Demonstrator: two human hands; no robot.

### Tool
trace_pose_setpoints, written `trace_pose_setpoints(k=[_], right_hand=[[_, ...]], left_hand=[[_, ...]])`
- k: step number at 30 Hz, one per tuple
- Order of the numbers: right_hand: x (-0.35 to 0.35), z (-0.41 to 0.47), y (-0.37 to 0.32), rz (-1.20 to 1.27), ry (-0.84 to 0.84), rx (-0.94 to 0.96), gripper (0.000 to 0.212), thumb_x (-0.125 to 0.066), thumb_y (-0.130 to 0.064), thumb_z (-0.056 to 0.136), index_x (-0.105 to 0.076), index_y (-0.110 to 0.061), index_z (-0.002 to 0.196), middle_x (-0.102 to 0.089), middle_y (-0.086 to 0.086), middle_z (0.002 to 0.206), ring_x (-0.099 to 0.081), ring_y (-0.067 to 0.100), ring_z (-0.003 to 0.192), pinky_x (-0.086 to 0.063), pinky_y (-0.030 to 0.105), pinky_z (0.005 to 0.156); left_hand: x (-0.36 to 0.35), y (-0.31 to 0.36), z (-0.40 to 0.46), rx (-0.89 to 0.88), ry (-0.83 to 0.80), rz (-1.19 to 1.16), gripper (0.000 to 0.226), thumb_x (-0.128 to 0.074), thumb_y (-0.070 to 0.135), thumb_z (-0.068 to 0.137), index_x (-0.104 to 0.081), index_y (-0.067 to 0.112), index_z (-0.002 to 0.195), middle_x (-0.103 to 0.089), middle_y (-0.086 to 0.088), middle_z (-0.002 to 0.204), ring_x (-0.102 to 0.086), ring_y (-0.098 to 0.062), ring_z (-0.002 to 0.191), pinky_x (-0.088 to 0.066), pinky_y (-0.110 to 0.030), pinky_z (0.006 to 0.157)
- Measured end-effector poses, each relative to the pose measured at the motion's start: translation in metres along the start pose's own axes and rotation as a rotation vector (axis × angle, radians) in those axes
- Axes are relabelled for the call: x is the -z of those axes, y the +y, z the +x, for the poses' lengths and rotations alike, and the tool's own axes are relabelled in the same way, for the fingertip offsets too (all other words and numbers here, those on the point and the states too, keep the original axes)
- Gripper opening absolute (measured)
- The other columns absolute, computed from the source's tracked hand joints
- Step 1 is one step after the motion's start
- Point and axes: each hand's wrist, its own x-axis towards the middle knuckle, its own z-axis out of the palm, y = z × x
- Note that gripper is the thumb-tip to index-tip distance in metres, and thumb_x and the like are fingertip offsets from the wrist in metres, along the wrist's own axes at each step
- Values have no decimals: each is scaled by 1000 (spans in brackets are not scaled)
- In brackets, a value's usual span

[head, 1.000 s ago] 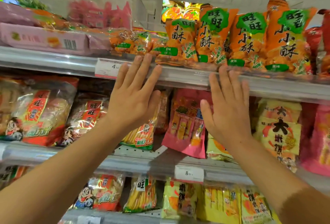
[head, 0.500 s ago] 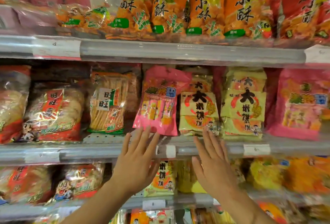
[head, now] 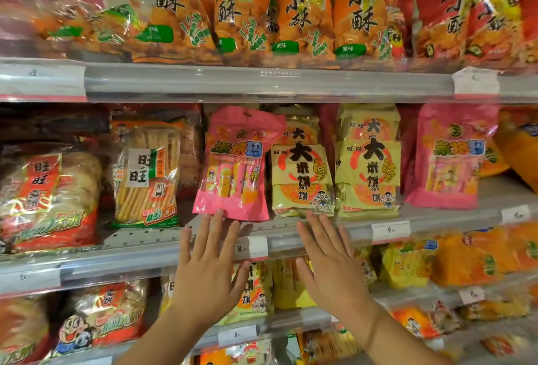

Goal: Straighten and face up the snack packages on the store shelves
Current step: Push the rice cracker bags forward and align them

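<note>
Store shelves fill the view, three tiers with clear price rails. Since half a second ago: little change; both hands sit slightly higher against the middle shelf rail (head: 320, 241), packages unmoved. Compared with a second ago, the hands are down from the top shelf rail (head: 262, 80) to the middle one.

Left hand (head: 206, 271): fingers straight and spread, holding nothing, fingertips (head: 218, 214) reaching the bottom edge of the pink snack bag (head: 235, 166), which stands tilted, top leaning right. Contact cannot be confirmed.

Right hand (head: 332, 265): fingers straight, apart, empty, tips just below the yellow rice cracker pack (head: 302, 178). A second yellow pack (head: 368, 166) stands just beside it, upright.

Around: cracker stick bag (head: 145, 178) left of the pink bag, red rice cracker bag (head: 49, 198) further left, another pink bag (head: 452, 158) at right. Orange bags (head: 291, 12) line the top shelf. Price tag (head: 251, 247) sits between the hands on the rail. Both forearms cover part of the lower shelf stock.
</note>
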Motion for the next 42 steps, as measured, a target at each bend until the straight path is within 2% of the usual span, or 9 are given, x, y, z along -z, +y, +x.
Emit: trace_pose_setpoints(k=[11, 15, 19, 22, 26, 30, 33, 35, 42], right_hand=[[7, -2, 7, 46, -40, 27, 59, -31, -47, 99, -22, -26, 154, -14, -5, 162, -4, 16, 150, -8, 43, 117], [17, -1, 28, 248, -66, 70, 63, -14, -60, 95, -8, -37, 153, 6, -23, 159, 15, -2, 145, 5, 31, 121], [41, 7, 86, 456, 166, -34, 48, -37, -50, 98, -41, -34, 143, -25, -25, 151, -12, -5, 142, -9, 23, 117], [51, 22, 139, 491, 336, -246, 47, -55, -38, 94, -50, -19, 136, -38, -6, 145, -30, 14, 138, -27, 36, 115], [53, 55, 182, 634, 191, -514, 76, -72, -48, 81, -40, -9, 138, -50, 10, 135, -47, 29, 126, -41, 46, 106], [50, 75, 192, 692, 119, -577, 93, -77, -57, 72, -37, -8, 140, -60, 6, 119, -60, 25, 106, -44, 28, 84], [45, 81, 194, 604, 24, -539, 85, -72, -65, 70, -43, -12, 129, -66, -1, 106, -61, 22, 89, -46, 31, 74], [45, 85, 197, 647, -50, -527, 84, -72, -66, 71, -44, -12, 129, -66, 1, 113, -63, 26, 101, -51, 37, 84], [49, 87, 199, 775, 18, -509, 45, -81, -45, 73, -58, -25, 106, -67, -12, 95, -64, 20, 93, -50, 35, 81]], left_hand=[[15, 21, 47, 15, 89, -172, 68, -46, 51, 91, -37, 14, 148, -17, -12, 162, -13, -32, 149, -14, -50, 116], [15, 18, 76, 226, 5, -134, 83, -18, 68, 85, -16, 24, 156, 0, -10, 164, 3, -32, 150, -5, -53, 119], [14, 29, 82, 258, 1, -38, 78, -20, 64, 86, -33, 21, 150, -18, -18, 161, -17, -41, 146, -18, -59, 115], [11, 38, 83, 287, 32, -18, 75, -29, 61, 86, -41, 19, 147, -26, -19, 157, -24, -43, 143, -24, -61, 112], [10, 47, 86, 336, 68, -13, 71, -31, 60, 88, -41, 21, 146, -26, -17, 158, -25, -42, 143, -22, -59, 114], [16, 43, 92, 451, 140, -141, 69, -57, 57, 86, -37, 26, 144, -23, -13, 156, -25, -42, 138, -30, -64, 106], [25, 22, 105, 653, 58, -268, 108, -65, 70, 71, -14, 22, 153, -10, -20, 160, -14, -42, 145, -24, -60, 111], [27, 13, 112, 713, -27, -390, 124, -70, 74, 64, -5, 19, 154, -19, -24, 156, -24, -42, 142, -32, -57, 110], [19, 3, 110, 624, 220, -665, 116, -87, 60, 53, -25, 18, 143, -51, -7, 129, -56, -26, 109, -51, -44, 88]])
